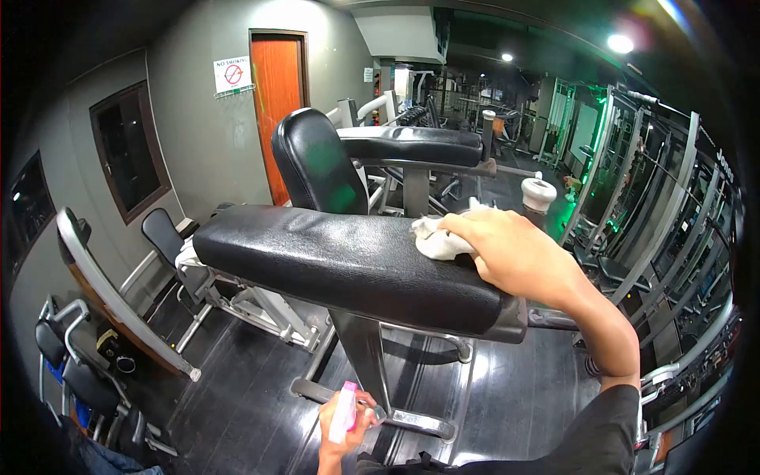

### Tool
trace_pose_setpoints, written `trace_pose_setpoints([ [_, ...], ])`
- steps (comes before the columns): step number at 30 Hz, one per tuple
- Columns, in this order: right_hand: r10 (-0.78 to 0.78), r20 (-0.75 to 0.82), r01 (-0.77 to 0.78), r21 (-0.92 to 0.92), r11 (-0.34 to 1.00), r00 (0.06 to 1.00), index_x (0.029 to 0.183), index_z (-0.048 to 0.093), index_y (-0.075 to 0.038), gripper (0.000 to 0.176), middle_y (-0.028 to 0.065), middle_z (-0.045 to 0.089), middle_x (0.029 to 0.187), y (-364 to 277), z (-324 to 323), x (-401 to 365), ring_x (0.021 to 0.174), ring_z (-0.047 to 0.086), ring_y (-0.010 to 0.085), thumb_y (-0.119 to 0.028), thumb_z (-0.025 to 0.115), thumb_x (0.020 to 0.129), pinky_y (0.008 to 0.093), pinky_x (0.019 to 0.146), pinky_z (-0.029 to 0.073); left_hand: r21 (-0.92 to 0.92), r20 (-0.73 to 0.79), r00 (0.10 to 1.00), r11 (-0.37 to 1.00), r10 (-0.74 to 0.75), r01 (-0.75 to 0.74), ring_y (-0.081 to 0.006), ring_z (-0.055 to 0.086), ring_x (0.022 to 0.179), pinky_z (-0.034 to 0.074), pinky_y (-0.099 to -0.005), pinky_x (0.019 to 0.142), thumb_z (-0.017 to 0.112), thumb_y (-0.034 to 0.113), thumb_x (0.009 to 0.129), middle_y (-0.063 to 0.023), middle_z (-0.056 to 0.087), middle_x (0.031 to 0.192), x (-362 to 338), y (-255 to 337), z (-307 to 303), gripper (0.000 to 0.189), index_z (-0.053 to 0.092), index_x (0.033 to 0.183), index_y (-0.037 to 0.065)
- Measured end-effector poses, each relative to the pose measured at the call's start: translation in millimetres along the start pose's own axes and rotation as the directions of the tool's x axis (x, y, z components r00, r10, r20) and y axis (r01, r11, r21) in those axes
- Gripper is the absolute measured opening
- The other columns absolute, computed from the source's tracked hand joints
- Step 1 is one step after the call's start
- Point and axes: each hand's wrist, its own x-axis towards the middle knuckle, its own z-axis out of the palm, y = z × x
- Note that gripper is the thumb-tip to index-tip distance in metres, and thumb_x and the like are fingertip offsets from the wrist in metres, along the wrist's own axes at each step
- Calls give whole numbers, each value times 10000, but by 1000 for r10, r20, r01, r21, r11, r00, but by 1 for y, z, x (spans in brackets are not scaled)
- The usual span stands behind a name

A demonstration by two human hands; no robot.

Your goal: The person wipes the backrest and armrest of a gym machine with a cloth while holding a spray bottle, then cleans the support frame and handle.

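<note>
A white cloth (440,241) is bunched under the fingers of my right hand (518,255), which presses it on the right part of a long black padded cushion (332,245). The cushion's dark vinyl top is shiny and creased, and it rests on a grey metal post (360,356). Low in front of the post, my left hand (348,423) is wrapped round a pink-and-white spray bottle (343,412). Part of the bottle is hidden by my fingers.
Behind the cushion stand a black backrest (321,162) and another padded bench (416,146). Metal racks (633,174) line the right side. To the left are a tall curved machine frame (119,293) and a smaller seat (162,235). An orange-brown door (279,111) is at the back.
</note>
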Motion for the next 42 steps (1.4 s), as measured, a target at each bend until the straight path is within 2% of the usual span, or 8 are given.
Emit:
trace_pose_setpoints([
  [15,-194,95,170,216,961,976,1107,629,-185,420,4,674,973,-31,122,-151,899,664,187,-98,651,697,304,711,561,57,-181,983,998,-17,28,-171,660,577,516,-275,571,638,98,859,-107,658,720,-54,21,37,178,561,942,-39],
  [19,92,356,-367,912,180,930,1195,563,-101,455,75,651,1059,-29,263,-142,980,638,204,31,495,765,324,853,515,-3,-286,931,971,-228,237,-172,657,571,521,-286,624,644,150,866,-89,656,682,-83,38,48,201,571,915,-30],
  [22,-15,582,-396,535,-746,813,1256,497,-58,432,51,610,1104,-60,287,-118,1026,611,190,-14,508,827,345,896,513,180,-238,963,969,-126,171,-167,657,565,515,-265,600,640,118,862,-102,658,717,-108,31,45,192,558,937,-40],
  [26,-162,564,-415,356,-837,810,1245,506,-63,364,82,624,1095,-103,262,-63,1015,616,189,-144,588,900,345,905,503,36,-382,899,969,-213,245,-170,654,569,509,-259,571,634,86,859,-115,649,739,-128,50,53,186,541,937,-54],
  [28,96,292,-172,765,-620,951,1179,574,-56,275,81,640,1085,-132,282,-38,1009,619,184,-176,584,932,317,874,496,76,-370,916,978,-153,194,-194,645,566,513,-288,541,602,50,872,-149,622,776,-137,52,50,173,524,999,-38],
  [29,290,-27,42,998,-47,957,1109,632,-61,213,113,648,1097,-136,280,-35,1007,620,192,-70,583,902,302,844,491,101,-348,932,984,-102,146,-219,636,563,517,-317,512,570,14,884,-183,595,812,-141,52,48,190,507,1060,-22],
  [32,-197,-791,576,225,786,579,1106,648,-137,388,69,616,1197,-120,228,-15,1088,585,274,-79,606,725,332,904,491,104,-406,911,988,-67,119,-219,635,563,518,-319,520,573,25,892,-182,592,808,-155,56,47,213,502,1087,-21],
  [42,-460,-362,466,-76,881,811,1055,530,-35,319,118,568,1213,-90,312,15,1195,510,229,-128,602,759,286,830,529,63,-401,905,982,-140,179,-220,637,560,509,-315,501,565,13,884,-179,595,807,-150,62,54,190,513,1063,-26],
])
